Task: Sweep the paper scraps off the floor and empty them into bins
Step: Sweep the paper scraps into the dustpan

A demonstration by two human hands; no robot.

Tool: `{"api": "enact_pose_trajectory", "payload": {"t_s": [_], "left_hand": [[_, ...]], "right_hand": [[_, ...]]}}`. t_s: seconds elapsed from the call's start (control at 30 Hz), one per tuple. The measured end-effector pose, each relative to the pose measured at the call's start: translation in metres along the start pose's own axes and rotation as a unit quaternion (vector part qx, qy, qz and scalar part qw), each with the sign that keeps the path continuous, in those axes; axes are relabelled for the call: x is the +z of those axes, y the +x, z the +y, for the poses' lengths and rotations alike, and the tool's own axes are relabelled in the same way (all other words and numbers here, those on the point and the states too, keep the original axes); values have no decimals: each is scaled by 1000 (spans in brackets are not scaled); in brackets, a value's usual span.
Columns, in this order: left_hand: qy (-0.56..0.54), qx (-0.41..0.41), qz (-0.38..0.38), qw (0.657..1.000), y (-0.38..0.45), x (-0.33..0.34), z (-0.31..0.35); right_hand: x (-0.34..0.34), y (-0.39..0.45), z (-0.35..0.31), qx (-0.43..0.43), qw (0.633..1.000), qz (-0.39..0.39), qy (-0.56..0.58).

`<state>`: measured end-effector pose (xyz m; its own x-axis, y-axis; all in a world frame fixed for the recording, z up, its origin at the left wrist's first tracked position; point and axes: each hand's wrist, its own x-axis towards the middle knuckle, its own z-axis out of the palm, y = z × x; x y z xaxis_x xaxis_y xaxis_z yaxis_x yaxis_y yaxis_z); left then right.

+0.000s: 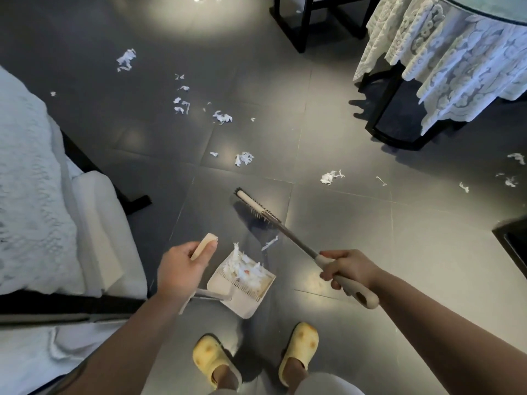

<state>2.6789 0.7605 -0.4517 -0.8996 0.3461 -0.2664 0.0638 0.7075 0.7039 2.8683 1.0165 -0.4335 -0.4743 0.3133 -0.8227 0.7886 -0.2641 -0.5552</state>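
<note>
My left hand [179, 269] grips the cream handle of a long-handled dustpan [242, 297], which stands on the grey floor in front of my feet. A heap of white paper scraps [243, 267] lies in the pan. My right hand [346, 269] holds the broom handle [353, 289]. The broom's head [256, 208] is angled up and left, just beyond the pan. One scrap [269, 243] lies between broom and pan. More scraps are strewn farther out on the floor [243, 158], [329, 177], [222, 117], [125, 59].
A white armchair with a lace cover [42, 195] fills the left side. A table draped in a lace cloth [456, 67] stands at the upper right, dark chair legs [302, 27] behind it. A dark furniture edge [513, 243] juts in at right.
</note>
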Motion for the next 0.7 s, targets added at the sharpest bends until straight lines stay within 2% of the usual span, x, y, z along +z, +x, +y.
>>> {"api": "enact_pose_trajectory", "payload": {"t_s": [0.1, 0.23, 0.33, 0.5, 0.6, 0.7], "left_hand": [[15, 1, -2, 1000, 2, -14, -17], [14, 2, 2, 1000, -3, -21, -32], [13, 8, -1, 1000, -9, -23, -35], [11, 18, 2, 1000, -9, -22, -36], [8, 17, 23, 1000, -9, -18, -32], [-6, 30, 32, 999, -9, -15, -29]], "right_hand": [[33, 14, -3, 16, 1000, -1, 17], [62, 28, 11, 45, 997, -47, 44], [72, 23, 21, 63, 995, -72, 21], [61, -7, 34, 56, 995, -84, 13], [42, -25, 42, -15, 996, -92, -8], [33, -36, 37, 19, 997, -75, 21]]}}
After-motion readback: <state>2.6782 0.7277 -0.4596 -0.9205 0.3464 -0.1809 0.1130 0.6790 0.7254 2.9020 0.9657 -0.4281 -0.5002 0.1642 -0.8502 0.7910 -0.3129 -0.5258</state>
